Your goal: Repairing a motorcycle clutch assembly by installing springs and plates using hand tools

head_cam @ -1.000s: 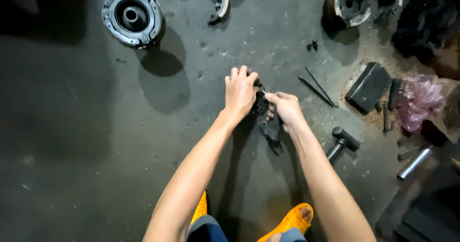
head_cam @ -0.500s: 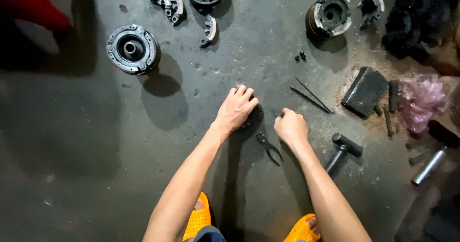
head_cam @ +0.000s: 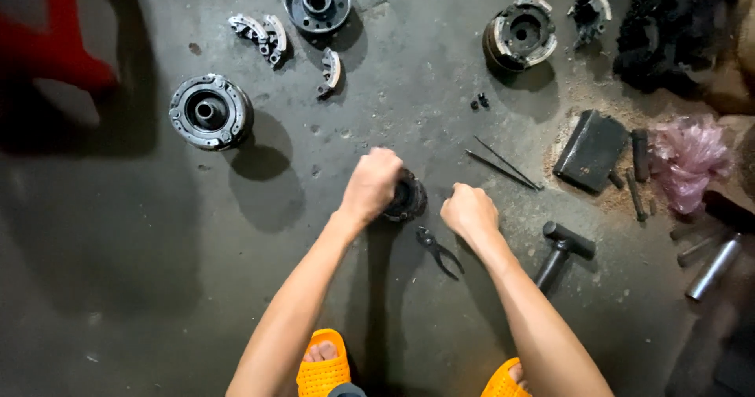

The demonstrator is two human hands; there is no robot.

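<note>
My left hand [head_cam: 374,181] is closed over a small round black metal part [head_cam: 410,198] that rests on the concrete floor [head_cam: 118,287]. My right hand [head_cam: 469,209] is a fist just right of that part, apart from it, with nothing visible in it. Black pliers [head_cam: 438,251] lie on the floor below and between the two hands. A black hammer [head_cam: 561,252] lies to the right of my right forearm.
Round clutch-like assemblies [head_cam: 211,112] [head_cam: 317,0] [head_cam: 520,32] and curved brake-like shoes [head_cam: 259,34] lie at the back. Two thin rods [head_cam: 503,165], a dark block [head_cam: 590,150], a pink plastic bag [head_cam: 688,159] and metal tubes [head_cam: 712,265] are at right. My orange sandals [head_cam: 322,365] are below.
Both hands held a dark part together a second ago. The pliers then lay on the floor with my hands open above them. Now my left hand grips the round part and my right has closed.
</note>
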